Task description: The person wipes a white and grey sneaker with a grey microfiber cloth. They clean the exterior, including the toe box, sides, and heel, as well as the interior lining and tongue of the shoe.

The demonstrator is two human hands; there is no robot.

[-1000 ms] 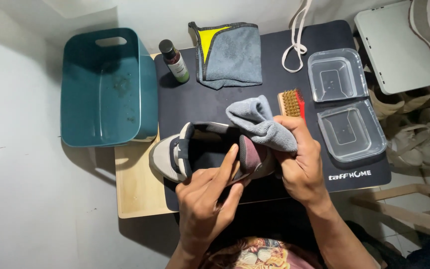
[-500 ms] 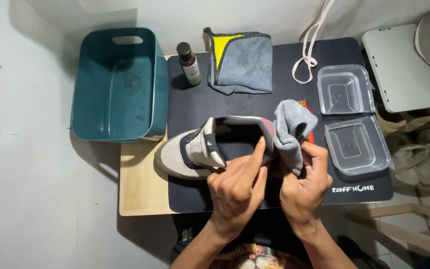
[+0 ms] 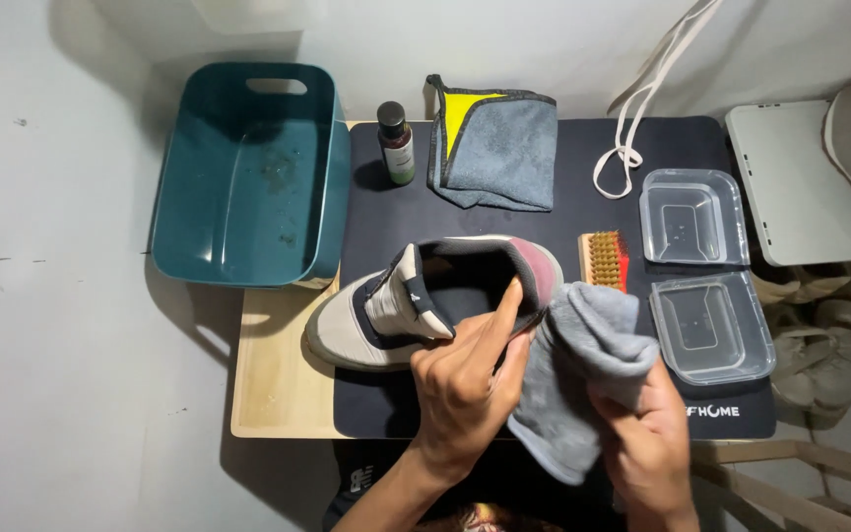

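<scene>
On the tabletop [image 3: 278, 394] I see my left hand [image 3: 465, 394] with fingers gripping the shoe [image 3: 425, 305], while my right hand [image 3: 647, 443] fingers pinch the grey cloth [image 3: 573, 384].

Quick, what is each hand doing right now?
Left hand: closed, holding the shoe by its collar.
Right hand: closed on the grey cloth.

- Left hand [image 3: 465, 379] grips the grey sneaker [image 3: 425, 300] at its collar.
- Right hand [image 3: 647, 443] bunches a grey cloth [image 3: 583, 369] just beside the sneaker's heel.
</scene>
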